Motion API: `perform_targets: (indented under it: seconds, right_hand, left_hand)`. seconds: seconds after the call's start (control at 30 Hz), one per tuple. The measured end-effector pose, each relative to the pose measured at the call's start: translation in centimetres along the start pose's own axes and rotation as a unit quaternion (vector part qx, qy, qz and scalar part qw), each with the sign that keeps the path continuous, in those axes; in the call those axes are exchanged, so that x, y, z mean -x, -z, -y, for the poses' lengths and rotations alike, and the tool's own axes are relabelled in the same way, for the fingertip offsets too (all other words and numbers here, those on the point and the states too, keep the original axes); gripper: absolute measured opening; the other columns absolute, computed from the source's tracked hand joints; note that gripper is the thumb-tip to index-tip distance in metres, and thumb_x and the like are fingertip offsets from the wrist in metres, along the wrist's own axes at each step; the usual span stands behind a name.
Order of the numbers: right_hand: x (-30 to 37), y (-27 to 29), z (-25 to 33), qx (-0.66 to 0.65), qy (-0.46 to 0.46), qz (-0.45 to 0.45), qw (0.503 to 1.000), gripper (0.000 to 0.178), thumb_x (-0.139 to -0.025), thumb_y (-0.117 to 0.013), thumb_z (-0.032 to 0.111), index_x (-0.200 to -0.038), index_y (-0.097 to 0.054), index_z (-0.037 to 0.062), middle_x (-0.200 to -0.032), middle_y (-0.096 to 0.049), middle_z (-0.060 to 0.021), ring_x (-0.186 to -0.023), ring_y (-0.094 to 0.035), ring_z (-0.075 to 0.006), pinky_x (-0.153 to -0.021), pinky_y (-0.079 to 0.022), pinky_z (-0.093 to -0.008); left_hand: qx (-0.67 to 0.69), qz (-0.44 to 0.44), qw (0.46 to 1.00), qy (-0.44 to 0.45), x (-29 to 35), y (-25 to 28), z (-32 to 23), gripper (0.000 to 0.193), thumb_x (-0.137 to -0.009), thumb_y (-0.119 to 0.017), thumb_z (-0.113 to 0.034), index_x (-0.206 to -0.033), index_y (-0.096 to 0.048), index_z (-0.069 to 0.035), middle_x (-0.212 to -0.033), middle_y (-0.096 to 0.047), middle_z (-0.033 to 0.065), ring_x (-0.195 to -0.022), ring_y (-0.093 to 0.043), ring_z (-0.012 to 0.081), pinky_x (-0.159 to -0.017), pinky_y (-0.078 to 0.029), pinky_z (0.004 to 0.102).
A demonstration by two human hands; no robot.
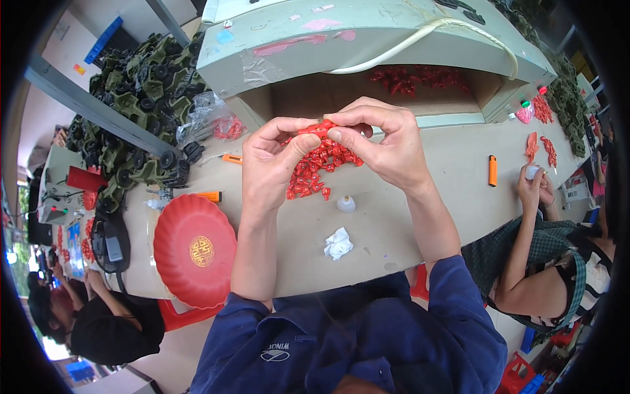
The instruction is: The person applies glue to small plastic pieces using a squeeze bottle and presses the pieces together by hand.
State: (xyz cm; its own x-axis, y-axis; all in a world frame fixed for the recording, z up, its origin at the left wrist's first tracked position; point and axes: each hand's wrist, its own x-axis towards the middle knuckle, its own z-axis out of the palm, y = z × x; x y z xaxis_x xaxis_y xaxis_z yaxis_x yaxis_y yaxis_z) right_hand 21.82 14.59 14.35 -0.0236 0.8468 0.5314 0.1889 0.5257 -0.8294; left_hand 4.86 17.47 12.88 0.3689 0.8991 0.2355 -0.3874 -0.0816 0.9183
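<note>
Above the worktable, my left hand (277,148) and my right hand (388,134) meet at the fingertips. Both pinch a small red plastic part (317,129); the fingers cover much of it, so I cannot tell whether it is one piece or two. Just beneath and beyond the hands lies a pile of small red plastic parts (319,169), partly hidden by my left hand. A small white bottle with a narrow tip (346,204) stands on the near side of the pile. Closer to me is a crumpled white tissue (338,243).
A red scalloped tray (174,262) sits at left. Orange cutters (492,171) lie around the table. Ahead stands a pale green machine housing (374,49), with red parts inside its opening. Green toy vehicles (147,92) are heaped at left. A co-worker's hands (535,187) work at right.
</note>
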Motion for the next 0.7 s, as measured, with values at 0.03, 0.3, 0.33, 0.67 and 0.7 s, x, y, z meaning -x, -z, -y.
perform_targets:
  seconds: [0.03,0.3,0.33,0.67,0.7]
  right_hand:
    - [-0.04,0.09,-0.13,0.027,0.023,0.001,0.999,0.016,-0.07,-0.065,-0.002,-0.086,-0.066,-0.0008,-0.076,-0.064,-0.0087,-0.067,-0.059,-0.0111,-0.057,-0.046,-0.0219]
    - [-0.16,0.23,-0.54,0.048,0.092,0.016,0.994,0.018,-0.069,-0.065,-0.005,-0.086,-0.067,0.001,-0.076,-0.064,-0.008,-0.066,-0.057,-0.0132,-0.053,-0.043,-0.0217]
    - [-0.19,0.25,-0.49,0.053,0.099,0.022,0.993,0.019,-0.069,-0.065,-0.006,-0.086,-0.067,0.0008,-0.076,-0.064,-0.0084,-0.067,-0.058,-0.0139,-0.054,-0.044,-0.0222]
    - [-0.26,0.2,-0.36,0.065,0.09,0.011,0.994,0.014,-0.067,-0.065,-0.003,-0.081,-0.067,0.0004,-0.072,-0.064,-0.0084,-0.067,-0.06,-0.0168,-0.055,-0.047,-0.0257]
    - [-0.28,0.22,-0.28,0.067,0.09,0.014,0.994,0.014,-0.067,-0.065,-0.003,-0.08,-0.067,0.0004,-0.072,-0.064,-0.0084,-0.067,-0.06,-0.0168,-0.055,-0.047,-0.0259]
  left_hand:
    - [0.0,0.0,1.0,0.0,0.01,0.05,0.04,0.013,-0.078,-0.062,0.001,-0.091,-0.06,0.003,-0.085,-0.063,0.0091,-0.077,-0.061,0.0109,-0.07,-0.051,0.0228]
    - [0.004,0.014,1.0,0.003,0.08,0.38,0.03,0.016,-0.076,-0.064,0.002,-0.092,-0.061,0.003,-0.087,-0.064,0.0111,-0.077,-0.061,0.0121,-0.072,-0.051,0.0234]
    - [0.004,0.013,1.0,0.002,0.08,0.39,0.0,0.016,-0.076,-0.064,0.002,-0.092,-0.061,0.003,-0.087,-0.064,0.0111,-0.077,-0.061,0.0121,-0.072,-0.051,0.0234]
    - [0.002,0.011,1.0,0.007,0.07,0.35,-0.05,0.015,-0.076,-0.064,0.003,-0.091,-0.061,0.004,-0.085,-0.064,0.0109,-0.077,-0.061,0.0121,-0.072,-0.051,0.0235]
    - [0.003,0.011,1.0,0.007,0.08,0.33,-0.08,0.016,-0.076,-0.064,0.004,-0.091,-0.061,0.004,-0.085,-0.064,0.0109,-0.077,-0.061,0.0121,-0.071,-0.051,0.0236]
